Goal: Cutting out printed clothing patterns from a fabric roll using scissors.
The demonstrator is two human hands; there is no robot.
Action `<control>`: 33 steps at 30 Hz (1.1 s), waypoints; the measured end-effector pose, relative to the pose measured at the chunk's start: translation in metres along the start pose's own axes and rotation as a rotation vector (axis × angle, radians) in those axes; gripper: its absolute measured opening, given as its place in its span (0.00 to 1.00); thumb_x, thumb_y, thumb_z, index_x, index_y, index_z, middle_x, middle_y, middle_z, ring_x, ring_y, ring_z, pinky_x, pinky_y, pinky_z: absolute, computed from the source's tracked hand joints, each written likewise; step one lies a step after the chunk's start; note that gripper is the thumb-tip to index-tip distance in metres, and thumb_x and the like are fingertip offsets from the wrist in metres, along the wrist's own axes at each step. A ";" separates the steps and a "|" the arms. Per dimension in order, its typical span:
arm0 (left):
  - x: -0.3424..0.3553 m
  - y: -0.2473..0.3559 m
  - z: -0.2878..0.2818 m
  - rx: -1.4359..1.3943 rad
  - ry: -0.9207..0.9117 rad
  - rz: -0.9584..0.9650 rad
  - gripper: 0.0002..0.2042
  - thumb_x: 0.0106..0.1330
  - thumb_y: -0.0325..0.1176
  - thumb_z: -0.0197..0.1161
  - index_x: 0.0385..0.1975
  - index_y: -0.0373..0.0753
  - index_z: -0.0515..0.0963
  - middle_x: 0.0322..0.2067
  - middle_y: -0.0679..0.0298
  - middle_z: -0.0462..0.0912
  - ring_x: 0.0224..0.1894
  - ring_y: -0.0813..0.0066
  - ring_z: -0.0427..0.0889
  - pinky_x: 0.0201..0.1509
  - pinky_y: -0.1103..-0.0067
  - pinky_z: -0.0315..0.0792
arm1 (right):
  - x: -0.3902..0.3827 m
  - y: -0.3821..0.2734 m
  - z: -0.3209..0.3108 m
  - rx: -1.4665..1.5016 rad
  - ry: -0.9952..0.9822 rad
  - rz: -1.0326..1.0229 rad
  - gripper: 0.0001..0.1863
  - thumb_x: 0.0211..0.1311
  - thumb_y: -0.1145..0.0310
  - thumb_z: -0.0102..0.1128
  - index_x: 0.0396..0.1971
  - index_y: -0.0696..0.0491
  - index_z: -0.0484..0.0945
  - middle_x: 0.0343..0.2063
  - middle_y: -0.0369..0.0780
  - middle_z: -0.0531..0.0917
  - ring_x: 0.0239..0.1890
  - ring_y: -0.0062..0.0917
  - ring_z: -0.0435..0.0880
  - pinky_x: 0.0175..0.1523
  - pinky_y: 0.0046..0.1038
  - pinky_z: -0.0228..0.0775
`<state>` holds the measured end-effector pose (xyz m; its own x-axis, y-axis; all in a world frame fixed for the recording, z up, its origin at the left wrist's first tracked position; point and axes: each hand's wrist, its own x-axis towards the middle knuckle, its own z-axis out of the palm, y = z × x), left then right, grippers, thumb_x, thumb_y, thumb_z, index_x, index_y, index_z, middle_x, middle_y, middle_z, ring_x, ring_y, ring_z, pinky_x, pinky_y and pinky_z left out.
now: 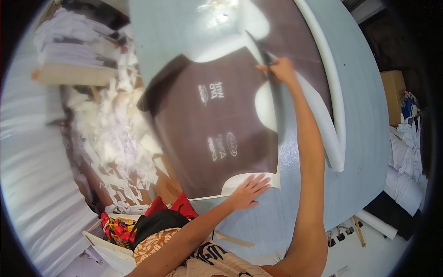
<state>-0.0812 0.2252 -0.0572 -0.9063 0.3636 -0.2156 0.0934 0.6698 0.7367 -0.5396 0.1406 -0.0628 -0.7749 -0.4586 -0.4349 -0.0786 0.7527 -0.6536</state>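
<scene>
The person's pale striped shirt (230, 267) with dark lettering is nearest, and just beyond it on the left lie black cloth (159, 224) and red cloth (184, 206). The left hand (249, 191) rests palm down with its fingers spread, its grip open and holding nothing, on a white rounded patch (234, 181) at the near right corner of a dark brown sheet (184, 124). That sheet lies on the grey-blue desk (364, 152), with pale printed marks at its middle and its left side reaching over the desk's edge. Left of it is a heap of white scraps (122, 138). Farther off, the right hand (281, 71) is at the sheet's far right side, with fingers bent near a slim dark tool (269, 56); blur hides how far this grip closes, so I cannot tell whether it has hold of it. Right of that hand, another brown sheet (300, 37) lies beside a long white rolled edge (331, 74), and a cardboard box (392, 92) stands past the desk's right edge
</scene>
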 end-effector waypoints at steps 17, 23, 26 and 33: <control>-0.039 0.008 0.000 0.097 0.050 0.112 0.50 0.54 0.48 0.74 0.77 0.38 0.56 0.80 0.54 0.46 0.82 0.51 0.41 0.82 0.52 0.41 | -0.386 0.046 0.092 0.407 0.585 0.196 0.19 0.60 0.60 0.78 0.28 0.61 0.82 0.16 0.33 0.78 0.21 0.14 0.69 0.26 0.26 0.64; -0.055 -0.019 -0.004 0.052 0.027 0.197 0.36 0.58 0.44 0.71 0.67 0.35 0.71 0.76 0.47 0.57 0.79 0.44 0.50 0.81 0.50 0.46 | -0.477 0.062 0.175 0.461 0.514 0.439 0.16 0.63 0.63 0.76 0.35 0.62 0.83 0.28 0.38 0.88 0.33 0.13 0.82 0.38 0.24 0.75; -0.047 -0.036 -0.025 -0.203 0.235 0.264 0.15 0.64 0.35 0.66 0.42 0.29 0.80 0.50 0.42 0.81 0.57 0.41 0.79 0.66 0.59 0.72 | -0.485 0.059 0.214 0.617 0.677 0.326 0.16 0.63 0.64 0.75 0.38 0.61 0.82 0.27 0.40 0.86 0.28 0.18 0.79 0.37 0.28 0.73; -0.050 -0.107 -0.241 0.046 0.512 0.245 0.14 0.54 0.25 0.65 0.41 0.34 0.80 0.44 0.48 0.81 0.50 0.43 0.79 0.56 0.55 0.72 | -0.485 0.032 0.240 0.354 0.748 0.527 0.14 0.69 0.63 0.67 0.42 0.59 0.80 0.29 0.42 0.82 0.32 0.29 0.77 0.40 0.32 0.71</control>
<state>-0.1447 -0.0208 0.0290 -0.9392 0.1592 0.3043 0.3331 0.6374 0.6948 -0.0156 0.2742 -0.0215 -0.8640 0.4051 -0.2990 0.4891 0.5344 -0.6894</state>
